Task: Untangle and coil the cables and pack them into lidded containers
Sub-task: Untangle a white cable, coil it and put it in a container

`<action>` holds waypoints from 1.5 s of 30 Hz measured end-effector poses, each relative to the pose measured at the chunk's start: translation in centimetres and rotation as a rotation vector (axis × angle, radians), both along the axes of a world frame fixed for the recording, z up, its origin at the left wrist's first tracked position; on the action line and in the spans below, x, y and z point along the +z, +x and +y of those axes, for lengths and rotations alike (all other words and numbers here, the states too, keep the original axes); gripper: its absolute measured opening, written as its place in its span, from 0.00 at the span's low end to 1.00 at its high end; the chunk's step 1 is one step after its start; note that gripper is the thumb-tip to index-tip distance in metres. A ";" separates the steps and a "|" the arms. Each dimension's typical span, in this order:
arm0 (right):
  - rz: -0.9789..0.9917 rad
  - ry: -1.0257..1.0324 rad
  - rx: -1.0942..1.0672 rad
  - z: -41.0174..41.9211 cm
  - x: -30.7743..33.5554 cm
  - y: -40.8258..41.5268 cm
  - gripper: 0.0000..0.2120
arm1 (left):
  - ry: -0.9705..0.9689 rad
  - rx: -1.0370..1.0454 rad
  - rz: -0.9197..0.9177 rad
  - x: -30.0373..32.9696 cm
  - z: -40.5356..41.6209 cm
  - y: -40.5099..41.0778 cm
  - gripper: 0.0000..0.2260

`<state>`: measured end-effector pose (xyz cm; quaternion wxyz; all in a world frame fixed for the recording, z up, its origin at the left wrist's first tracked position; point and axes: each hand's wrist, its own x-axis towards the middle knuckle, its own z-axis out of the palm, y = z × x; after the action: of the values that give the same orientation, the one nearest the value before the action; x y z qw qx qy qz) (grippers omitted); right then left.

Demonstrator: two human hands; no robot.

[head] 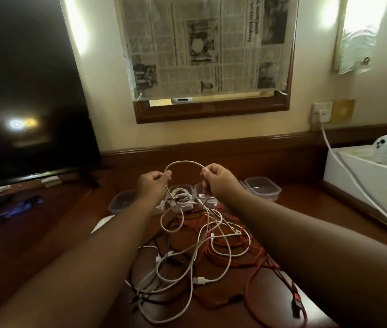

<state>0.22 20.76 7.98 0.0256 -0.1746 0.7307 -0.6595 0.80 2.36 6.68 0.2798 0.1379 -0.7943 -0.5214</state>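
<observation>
A tangle of white, red and black cables (202, 254) lies on the dark wooden desk in front of me. My left hand (153, 185) and my right hand (218, 181) are raised above the pile, each pinching one white braided cable (185, 163). That cable arches between the two hands and hangs down into the tangle. Behind the hands stand clear plastic containers: one at the left (121, 202), one at the right (262, 189), and one in the middle (180, 194) with white cable inside, partly hidden.
A dark TV screen (29, 91) stands at the left. A white box (365, 183) with two white controllers sits at the right, and a white power cord (353, 183) runs across it from the wall socket. Small items lie on the desk's left side.
</observation>
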 end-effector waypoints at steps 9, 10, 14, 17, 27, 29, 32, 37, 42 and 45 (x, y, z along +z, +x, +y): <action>0.042 0.233 0.137 -1.0 -0.8 0.6 0.11 | 0.039 -0.084 0.114 5.0 1.7 -0.3 0.13; 0.027 0.205 0.144 -1.4 -0.8 0.7 0.14 | 0.069 -0.126 0.109 5.2 2.0 -0.4 0.13; -0.048 0.073 0.097 -2.1 -0.6 0.5 0.12 | 0.243 -0.265 0.131 5.5 3.1 0.1 0.11; -0.067 0.032 0.031 -2.0 -0.1 -0.1 0.05 | 0.228 -0.314 0.168 5.0 3.3 0.6 0.10; -0.197 -0.166 0.206 -0.1 4.3 -0.1 0.08 | 0.232 -0.556 0.015 1.1 3.4 0.5 0.15; -0.265 -0.169 0.293 0.6 4.4 0.1 0.09 | 0.124 -0.557 -0.057 0.8 3.7 0.0 0.17; -0.223 -0.098 0.323 1.1 4.1 -0.1 0.09 | 0.046 -0.515 -0.092 0.7 3.8 -0.4 0.11; -0.140 -0.322 0.175 1.3 4.1 -0.8 0.05 | -0.051 -0.375 -0.104 0.5 2.6 -1.3 0.10; -0.073 -0.507 0.105 1.4 5.3 -0.9 0.07 | -0.080 -0.278 -0.114 -0.2 1.4 -1.6 0.11; -0.159 -0.709 0.133 1.2 6.2 -0.4 0.10 | -0.140 -0.224 -0.121 -0.5 0.8 -1.8 0.10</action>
<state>-0.16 22.00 14.21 0.0627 -0.1680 0.4397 -0.8801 -0.99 3.12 6.15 0.1804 0.0597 -0.8545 -0.4834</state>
